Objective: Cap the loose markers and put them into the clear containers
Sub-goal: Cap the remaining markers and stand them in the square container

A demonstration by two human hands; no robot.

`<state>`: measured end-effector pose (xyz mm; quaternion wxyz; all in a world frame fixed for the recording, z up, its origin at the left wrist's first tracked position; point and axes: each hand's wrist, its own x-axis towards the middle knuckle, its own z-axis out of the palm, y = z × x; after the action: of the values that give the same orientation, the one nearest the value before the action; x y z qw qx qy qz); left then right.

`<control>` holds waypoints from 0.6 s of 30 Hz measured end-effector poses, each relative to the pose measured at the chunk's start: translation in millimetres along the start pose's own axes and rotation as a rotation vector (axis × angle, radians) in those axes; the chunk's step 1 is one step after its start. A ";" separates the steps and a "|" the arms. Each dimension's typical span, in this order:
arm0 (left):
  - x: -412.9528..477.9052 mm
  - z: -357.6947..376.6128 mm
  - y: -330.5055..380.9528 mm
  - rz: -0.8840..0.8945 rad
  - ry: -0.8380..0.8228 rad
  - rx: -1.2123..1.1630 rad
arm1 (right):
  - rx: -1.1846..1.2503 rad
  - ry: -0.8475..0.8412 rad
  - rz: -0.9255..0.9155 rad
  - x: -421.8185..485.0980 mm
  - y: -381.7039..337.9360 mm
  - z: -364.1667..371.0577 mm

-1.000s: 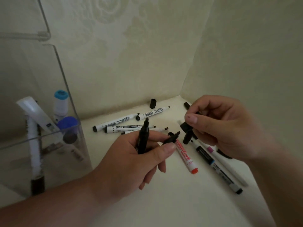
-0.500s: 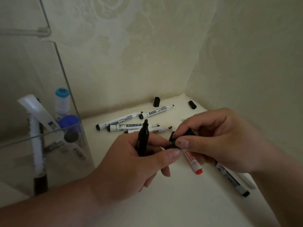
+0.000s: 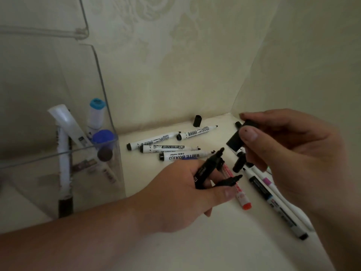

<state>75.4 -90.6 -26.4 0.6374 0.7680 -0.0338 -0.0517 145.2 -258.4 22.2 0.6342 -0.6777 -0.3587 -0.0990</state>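
The clear container (image 3: 109,122) stands well left of the left grip (image 3: 185,194), which curls tight round two uncapped black markers (image 3: 208,169). White markers (image 3: 172,147) lie on the desk (image 3: 195,243) just beyond it. Right of the held tips, the right grip (image 3: 289,153) pinches a black cap (image 3: 235,141) between thumb and fingers.

**Change over the last half second.** The right hand (image 3: 289,153), formerly closed over the tip of the lower black marker (image 3: 228,181) just above the red-ended marker (image 3: 241,198), has drawn back up and to the right of the red-ended marker. It now stands apart from the left hand (image 3: 181,194) and carries a black cap (image 3: 235,142), pinched between thumb and fingers. The lower black marker's tip shows bare. The upper black marker (image 3: 208,169), formerly upright, now leans toward the right hand.
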 end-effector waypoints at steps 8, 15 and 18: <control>-0.8 -0.3 0.2 0.025 0.000 0.051 | -0.210 -0.101 -0.075 -4.6 7.4 5.8; -0.3 1.0 0.0 0.047 0.001 0.086 | -0.150 -0.229 0.040 -5.5 1.0 1.3; -1.0 1.9 0.2 0.060 0.002 0.103 | -0.133 -0.260 0.058 -6.3 -3.3 3.7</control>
<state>74.2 -92.4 -26.4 0.5983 0.7985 -0.0590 -0.0299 137.5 -257.4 20.4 0.5388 -0.7353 -0.4107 -0.0154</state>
